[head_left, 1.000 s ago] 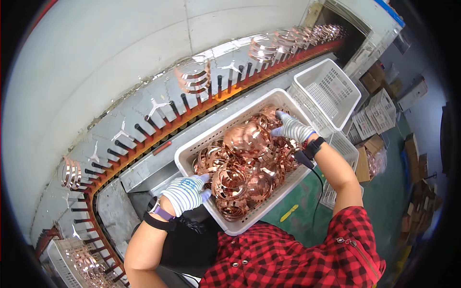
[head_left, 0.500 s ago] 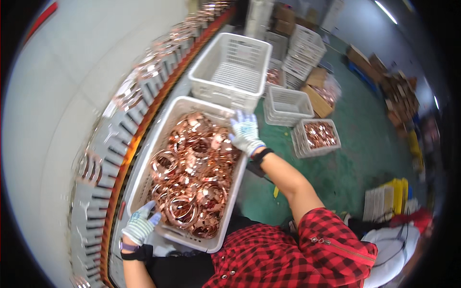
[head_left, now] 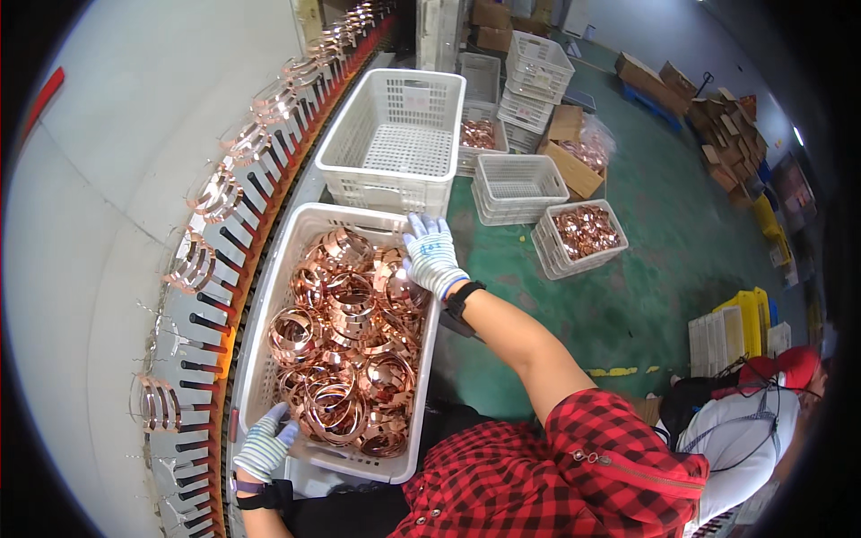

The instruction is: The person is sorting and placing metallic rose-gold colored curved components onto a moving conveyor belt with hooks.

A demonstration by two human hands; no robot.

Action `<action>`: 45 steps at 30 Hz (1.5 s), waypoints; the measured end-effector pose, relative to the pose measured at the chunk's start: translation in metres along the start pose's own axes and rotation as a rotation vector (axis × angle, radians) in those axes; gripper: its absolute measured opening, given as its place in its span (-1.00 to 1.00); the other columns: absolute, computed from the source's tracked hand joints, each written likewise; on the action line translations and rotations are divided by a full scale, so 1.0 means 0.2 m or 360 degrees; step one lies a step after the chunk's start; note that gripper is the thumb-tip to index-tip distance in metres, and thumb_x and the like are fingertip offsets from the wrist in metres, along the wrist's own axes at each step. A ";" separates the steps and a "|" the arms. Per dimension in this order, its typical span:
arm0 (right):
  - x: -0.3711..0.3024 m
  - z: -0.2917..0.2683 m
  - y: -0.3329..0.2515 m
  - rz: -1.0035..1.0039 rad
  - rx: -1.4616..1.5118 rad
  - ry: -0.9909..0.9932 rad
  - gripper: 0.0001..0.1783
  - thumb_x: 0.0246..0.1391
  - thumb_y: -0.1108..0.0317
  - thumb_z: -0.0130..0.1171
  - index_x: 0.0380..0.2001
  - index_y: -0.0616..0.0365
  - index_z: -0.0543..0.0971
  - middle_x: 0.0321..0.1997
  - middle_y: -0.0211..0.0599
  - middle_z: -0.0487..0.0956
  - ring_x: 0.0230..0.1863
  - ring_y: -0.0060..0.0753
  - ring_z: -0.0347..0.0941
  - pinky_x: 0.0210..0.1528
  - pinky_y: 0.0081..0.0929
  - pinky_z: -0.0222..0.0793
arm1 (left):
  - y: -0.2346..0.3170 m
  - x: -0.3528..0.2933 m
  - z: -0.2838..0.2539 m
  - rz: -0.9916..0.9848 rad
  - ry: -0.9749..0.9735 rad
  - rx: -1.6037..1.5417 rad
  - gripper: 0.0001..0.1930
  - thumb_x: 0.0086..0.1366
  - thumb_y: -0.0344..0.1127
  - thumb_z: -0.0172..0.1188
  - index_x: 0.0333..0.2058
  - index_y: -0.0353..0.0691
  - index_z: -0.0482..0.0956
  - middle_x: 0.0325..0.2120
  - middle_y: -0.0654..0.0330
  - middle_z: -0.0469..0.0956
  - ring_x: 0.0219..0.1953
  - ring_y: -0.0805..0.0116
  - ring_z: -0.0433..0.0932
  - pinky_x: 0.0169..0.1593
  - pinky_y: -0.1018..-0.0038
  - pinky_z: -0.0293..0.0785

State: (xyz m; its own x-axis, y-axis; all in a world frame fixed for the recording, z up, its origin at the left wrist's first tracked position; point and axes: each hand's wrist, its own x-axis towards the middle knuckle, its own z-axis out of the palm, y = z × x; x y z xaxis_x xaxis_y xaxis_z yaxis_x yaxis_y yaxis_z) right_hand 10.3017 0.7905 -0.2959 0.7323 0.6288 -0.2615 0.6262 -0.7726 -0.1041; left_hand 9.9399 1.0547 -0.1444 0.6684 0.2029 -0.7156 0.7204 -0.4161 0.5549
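A white plastic crate (head_left: 305, 213) in front of me is heaped with shiny copper-coloured rings and bands (head_left: 345, 345). At its near left corner, my left hand (head_left: 263, 446), in a striped knit glove with pale fingertips, is closed on the rim. My right hand (head_left: 434, 258), gloved alike, grips the rim by the far right corner, fingers bent over the edge; its palm side is hidden. Just beyond that corner stands a larger white crate (head_left: 390, 184) with nothing in it.
To the left runs a curved line of black pegs (head_left: 212, 324) with copper-coloured bands (head_left: 215, 193) hanging alongside. White crates (head_left: 522, 215) and a crate of copper-coloured pieces (head_left: 581, 262) stand on the green floor (head_left: 538, 314). A person in a white top (head_left: 740, 435) is at the lower right.
The view has shifted, and the surrounding crates sit further left in it. Both hands stay on the filled crate's rim. The hanging bands on the left appear at different places along the line.
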 end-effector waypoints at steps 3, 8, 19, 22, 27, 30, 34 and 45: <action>-0.07 -0.24 -0.03 -0.0028 -0.0001 0.0075 -0.44 -0.06 0.08 0.24 0.02 0.09 0.57 0.41 -0.03 0.21 0.43 0.05 0.07 0.42 0.13 -0.12 | 0.10 -0.23 -0.08 0.0080 0.0064 0.0061 -0.46 0.27 -0.21 0.21 0.16 -0.38 0.41 -0.10 -0.13 0.60 -0.05 0.09 0.61 0.05 0.34 0.49; -0.27 -0.52 -0.18 -0.0035 0.0042 0.0190 -0.53 -0.08 0.12 0.25 -0.07 0.08 0.60 0.42 0.00 0.19 0.42 0.08 0.09 0.41 0.12 -0.10 | 0.18 -0.68 -0.17 0.0077 0.0074 0.0093 -0.40 0.26 -0.09 0.21 0.17 -0.36 0.40 -0.03 -0.20 0.55 0.04 -0.04 0.55 0.12 0.26 0.46; -0.49 -0.72 -0.24 -0.0073 0.0171 0.0699 -0.52 -0.14 0.26 0.26 -0.06 0.13 0.58 0.31 0.09 0.30 0.31 0.15 0.21 0.34 0.04 0.07 | 0.26 -1.30 -0.24 0.0250 0.0119 0.0421 -0.34 0.35 0.12 0.00 0.21 -0.31 0.33 0.02 -0.20 0.50 0.10 -0.11 0.47 0.21 0.22 0.34; -0.49 -0.80 -0.26 0.0063 0.0455 0.0863 -0.43 -0.13 0.38 0.21 0.07 0.12 0.49 0.24 0.08 0.35 0.26 0.12 0.27 0.31 -0.05 0.17 | 0.32 -1.40 -0.20 0.0231 0.0150 0.0396 -0.33 0.36 0.11 -0.02 0.22 -0.33 0.32 0.02 -0.22 0.50 0.09 -0.13 0.48 0.18 0.21 0.36; -0.35 -1.15 -1.00 -0.0719 0.1640 0.0536 -0.33 0.15 0.27 0.18 0.27 0.25 0.26 0.26 0.01 0.36 0.26 -0.06 0.31 0.32 -0.26 0.18 | 0.27 -1.52 -0.15 0.0292 0.0329 0.0433 -0.34 0.34 0.11 -0.01 0.20 -0.33 0.35 -0.05 -0.20 0.55 0.02 -0.13 0.52 0.13 0.22 0.41; -0.20 -1.32 -1.54 -0.0600 0.1981 -0.0020 -0.18 0.20 -0.05 0.15 0.34 0.25 0.17 0.31 -0.01 0.34 0.33 -0.13 0.25 0.34 -0.28 0.13 | 0.17 -1.46 -0.10 0.0315 0.0407 0.0434 -0.34 0.33 0.11 0.00 0.20 -0.31 0.36 -0.06 -0.18 0.56 0.01 -0.14 0.52 0.13 0.22 0.41; 0.11 -1.48 -1.88 -0.0174 0.2327 -0.0722 0.03 0.09 -0.43 0.02 0.39 0.11 0.13 0.34 -0.12 0.34 0.28 0.01 0.29 0.38 0.04 0.02 | 0.19 -1.43 -0.09 0.0269 0.0317 0.0520 -0.37 0.34 0.09 0.01 0.20 -0.28 0.36 0.02 -0.15 0.52 0.06 -0.11 0.49 0.13 0.22 0.41; 0.01 -1.46 -2.29 -0.1182 0.1856 0.0215 -0.43 0.08 0.48 0.20 0.18 0.34 0.38 -0.05 -0.15 0.58 -0.11 -0.39 0.50 -0.15 -0.44 0.48 | 0.14 -1.48 -0.09 0.0375 0.0392 0.0509 -0.43 0.31 0.00 0.06 0.17 -0.27 0.40 -0.13 -0.17 0.60 -0.07 -0.11 0.57 0.00 0.16 0.49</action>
State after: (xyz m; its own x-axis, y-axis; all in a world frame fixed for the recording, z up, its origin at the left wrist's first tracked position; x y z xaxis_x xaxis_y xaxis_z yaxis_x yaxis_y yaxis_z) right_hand 10.0944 1.1708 0.0320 0.3916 0.8717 0.2945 0.3429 0.1587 -0.9259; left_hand 9.7645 0.9997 0.0910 0.8589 0.2586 -0.4420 0.4763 -0.7205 0.5041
